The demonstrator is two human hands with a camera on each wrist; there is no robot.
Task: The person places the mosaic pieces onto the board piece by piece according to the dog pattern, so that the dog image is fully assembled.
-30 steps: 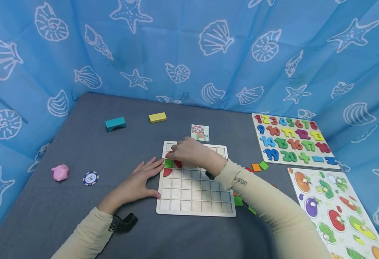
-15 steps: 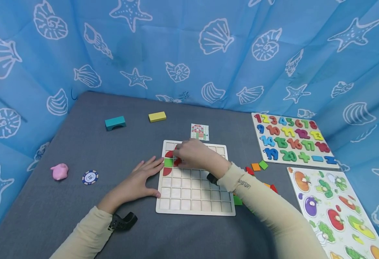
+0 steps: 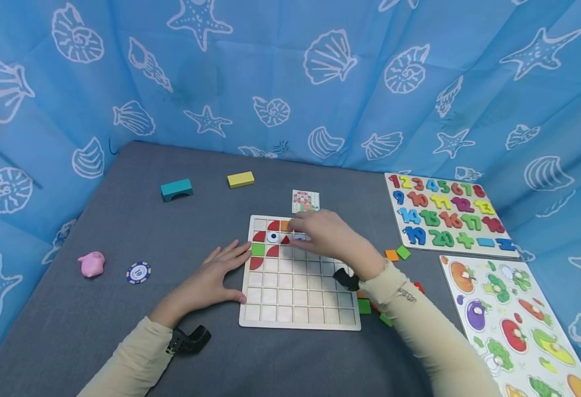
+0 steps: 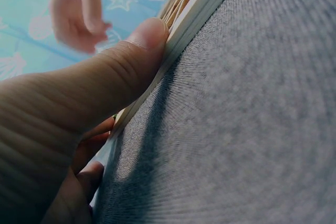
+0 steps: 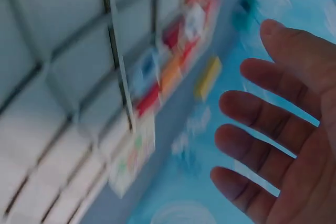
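Observation:
A pale wooden grid board (image 3: 300,315) lies on the grey table. In its upper left cells sit a green square tile (image 3: 257,250), several red quarter-round tiles (image 3: 256,263), a round eye tile (image 3: 272,237) and an orange tile (image 3: 284,225). My left hand (image 3: 218,278) rests against the board's left edge, fingers spread and thumb touching the rim. Over the top rows hovers my right hand (image 3: 332,237), its fingers apart with nothing between them in the right wrist view. Beneath its fingertips a second eye tile (image 5: 147,71) shows, partly covered in the head view.
A small picture card (image 3: 305,200) lies behind the board. Loose green tiles (image 3: 364,306) and orange tiles (image 3: 392,255) lie to its right. Farther right are a number puzzle (image 3: 449,215) and a vegetable puzzle (image 3: 518,331). Left are a pink pig (image 3: 92,264) and a poker chip (image 3: 138,272).
My right hand has moved right from the tiles at the upper left, uncovering the eye tile and the red and orange tiles. The left hand stays in place.

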